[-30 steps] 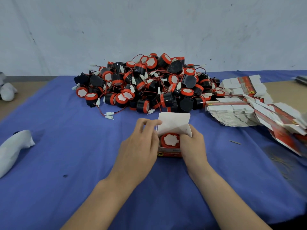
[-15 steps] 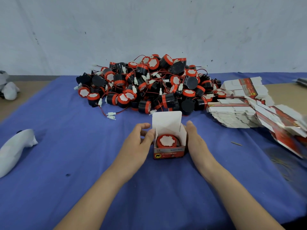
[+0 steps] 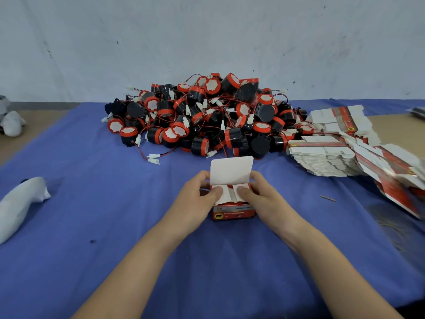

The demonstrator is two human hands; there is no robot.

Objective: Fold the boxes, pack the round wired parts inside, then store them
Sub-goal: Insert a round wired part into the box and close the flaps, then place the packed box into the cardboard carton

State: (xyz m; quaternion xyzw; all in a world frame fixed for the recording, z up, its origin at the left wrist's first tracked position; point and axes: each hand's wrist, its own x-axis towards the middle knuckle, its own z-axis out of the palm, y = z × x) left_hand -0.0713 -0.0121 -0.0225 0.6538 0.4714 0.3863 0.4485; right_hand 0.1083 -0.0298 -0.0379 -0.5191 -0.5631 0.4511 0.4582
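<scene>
A small red box (image 3: 234, 212) stands on the blue cloth in front of me, its white lid flap (image 3: 231, 170) upright. My left hand (image 3: 195, 201) grips the box's left side, thumb pressing the left side flap down over the opening. My right hand (image 3: 264, 199) grips the right side, thumb on the right side flap. The two white flaps cover the round part inside; only a sliver of red shows under them. A big heap of round black-and-red wired parts (image 3: 204, 118) lies behind the box.
Stacks of flat unfolded boxes (image 3: 333, 157) spread along the right side of the blue cloth (image 3: 92, 203). A white object (image 3: 20, 201) lies at the left edge; another white thing (image 3: 11, 123) sits far left. A wall rises behind the heap.
The round part lay uncovered in the box. Both thumbs have since folded the two side flaps inward over it, and the hands closed in on the box's sides.
</scene>
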